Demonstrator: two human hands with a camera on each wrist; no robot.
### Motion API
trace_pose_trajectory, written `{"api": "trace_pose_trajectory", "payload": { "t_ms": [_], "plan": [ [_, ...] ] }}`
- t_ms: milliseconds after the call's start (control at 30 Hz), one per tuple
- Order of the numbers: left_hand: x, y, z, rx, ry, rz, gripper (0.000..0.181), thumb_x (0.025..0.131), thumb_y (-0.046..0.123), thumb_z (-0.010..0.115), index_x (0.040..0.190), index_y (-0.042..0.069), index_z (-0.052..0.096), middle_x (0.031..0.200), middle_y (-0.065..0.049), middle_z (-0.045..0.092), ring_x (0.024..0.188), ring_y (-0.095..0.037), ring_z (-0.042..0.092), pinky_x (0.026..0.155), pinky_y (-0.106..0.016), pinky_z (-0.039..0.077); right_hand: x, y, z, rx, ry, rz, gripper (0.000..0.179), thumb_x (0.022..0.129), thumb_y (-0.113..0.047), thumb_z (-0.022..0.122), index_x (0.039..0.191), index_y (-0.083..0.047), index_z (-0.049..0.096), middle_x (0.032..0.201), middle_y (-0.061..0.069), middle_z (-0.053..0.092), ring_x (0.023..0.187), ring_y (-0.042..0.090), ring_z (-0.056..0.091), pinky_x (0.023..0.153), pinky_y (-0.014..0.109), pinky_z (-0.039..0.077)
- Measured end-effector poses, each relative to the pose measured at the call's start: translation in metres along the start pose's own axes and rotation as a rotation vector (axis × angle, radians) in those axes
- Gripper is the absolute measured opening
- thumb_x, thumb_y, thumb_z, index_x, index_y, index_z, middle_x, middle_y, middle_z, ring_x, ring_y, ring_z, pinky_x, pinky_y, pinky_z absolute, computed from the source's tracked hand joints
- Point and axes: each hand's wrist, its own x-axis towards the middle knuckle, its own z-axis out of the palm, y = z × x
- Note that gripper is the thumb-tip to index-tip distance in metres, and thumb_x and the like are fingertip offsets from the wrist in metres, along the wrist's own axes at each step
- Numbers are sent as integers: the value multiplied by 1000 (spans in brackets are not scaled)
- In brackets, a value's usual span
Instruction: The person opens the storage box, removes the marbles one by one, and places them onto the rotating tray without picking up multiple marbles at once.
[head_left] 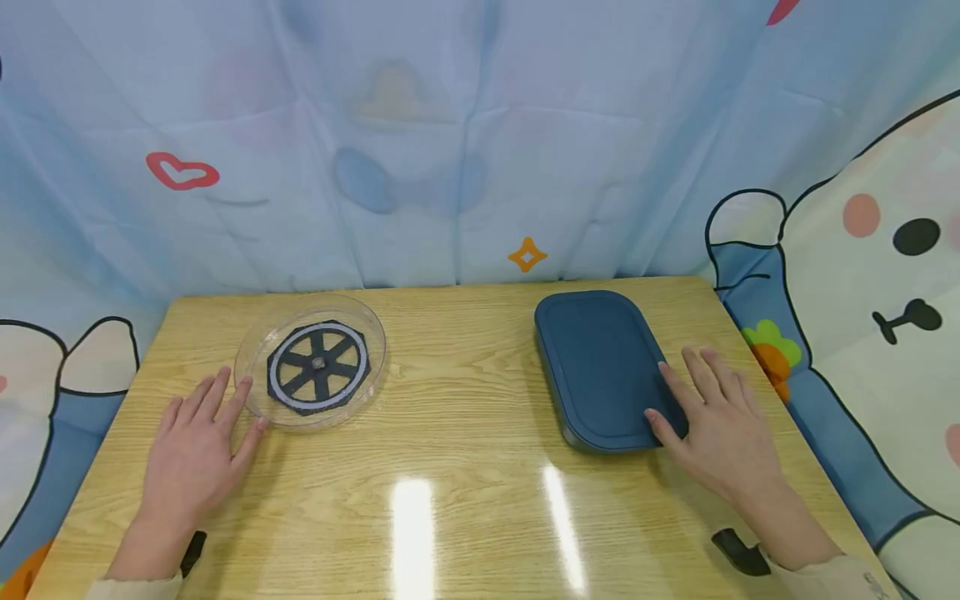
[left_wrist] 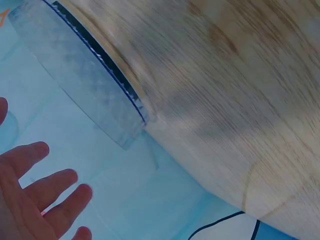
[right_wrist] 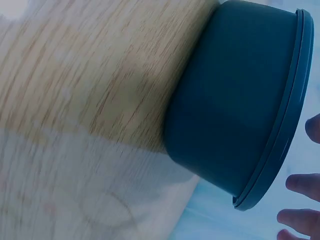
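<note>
A round clear plastic dish or lid [head_left: 311,361], with a dark six-spoked pattern and pale ring in its middle, lies at the left of the table. My left hand [head_left: 197,454] is spread at its near left rim; whether the fingertips touch it I cannot tell. Seen low from the left wrist, the clear wall [left_wrist: 80,75] stands apart from the spread fingers. To the right is a dark blue rectangular food container [head_left: 607,371] with its lid on. Beside its right edge my right hand [head_left: 723,425] is spread, holding nothing. In the right wrist view, a gap separates the fingers from the container [right_wrist: 235,95].
Both items rest on a light wood-grain table [head_left: 457,450] with bright light reflections near its front. A pale blue printed curtain [head_left: 420,167] hangs behind the table and along both sides. Dark wrist straps [head_left: 738,552] show under the sleeves.
</note>
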Motion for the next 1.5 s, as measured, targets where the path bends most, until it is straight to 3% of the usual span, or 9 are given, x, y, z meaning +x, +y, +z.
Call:
{"api": "trace_pose_trajectory", "payload": {
  "t_ms": [133, 233, 333, 400, 600, 833, 1067, 1267, 1500],
  "plan": [
    [0, 4, -2, -44, 25, -28, 58, 100, 36, 59, 147, 4, 47, 143, -28, 48, 123, -48, 47, 100, -61, 34, 0, -4, 1, 53, 93, -36, 53, 88, -35, 69, 129, -1, 65, 143, 24, 50, 135, 40, 39, 114, 48, 23],
    [1, 6, -4, -82, 19, -85, 56, 100, 36, 59, 144, 4, 51, 129, -30, 58, 105, -50, 58, 77, -57, 48, -1, -8, 2, 91, 136, -57, 44, 85, -28, 72, 121, -2, 69, 135, 21, 58, 124, 40, 49, 102, 53, 39],
    [2, 5, -4, -129, -28, -148, 55, 101, 38, 56, 144, 4, 51, 117, -27, 65, 76, -40, 64, 51, -45, 46, -3, -12, 3, 129, 160, -74, 39, 83, -22, 75, 116, -2, 72, 128, 20, 62, 116, 40, 54, 90, 57, 46],
    [3, 4, -3, -168, -63, -179, 56, 103, 39, 53, 145, 3, 50, 112, -24, 68, 70, -33, 64, 47, -39, 42, -4, -17, 4, 156, 167, -87, 38, 82, -19, 76, 116, -2, 72, 126, 20, 63, 114, 40, 56, 88, 56, 47],
    [7, -2, 6, -379, -86, -253, 52, 105, 37, 48, 145, 3, 49, 106, -18, 70, 84, -30, 68, 61, -39, 48, -5, -33, 9, 216, 169, -145, 38, 84, -20, 74, 119, -3, 71, 126, 16, 64, 113, 37, 57, 89, 54, 48],
    [13, -5, 16, -577, -106, -393, 54, 106, 37, 44, 150, 5, 41, 101, -14, 70, 79, -22, 69, 63, -31, 46, -3, -53, 19, 255, 135, -206, 43, 89, -30, 73, 124, -7, 69, 131, 14, 62, 119, 35, 55, 92, 54, 46],
    [16, -8, 23, -595, -178, -448, 67, 103, 40, 51, 155, 2, 30, 103, -14, 68, 77, -18, 67, 66, -34, 42, -4, -65, 26, 269, 79, -246, 60, 81, -37, 81, 131, -9, 66, 141, 11, 56, 129, 33, 49, 97, 52, 43],
    [19, -8, 26, -569, -157, -420, 69, 101, 36, 56, 153, -2, 31, 101, -13, 67, 77, -17, 65, 67, -34, 42, -2, -67, 31, 265, 103, -291, 63, 76, -28, 84, 131, -5, 65, 141, 12, 56, 130, 32, 48, 103, 40, 38],
    [19, -9, 28, -552, -138, -398, 64, 101, 30, 57, 150, -5, 35, 98, -12, 66, 84, -23, 62, 70, -36, 44, 0, -69, 34, 285, 139, -337, 53, 88, -33, 75, 130, -1, 66, 137, 11, 60, 127, 32, 52, 102, 38, 41]
  ]
}}
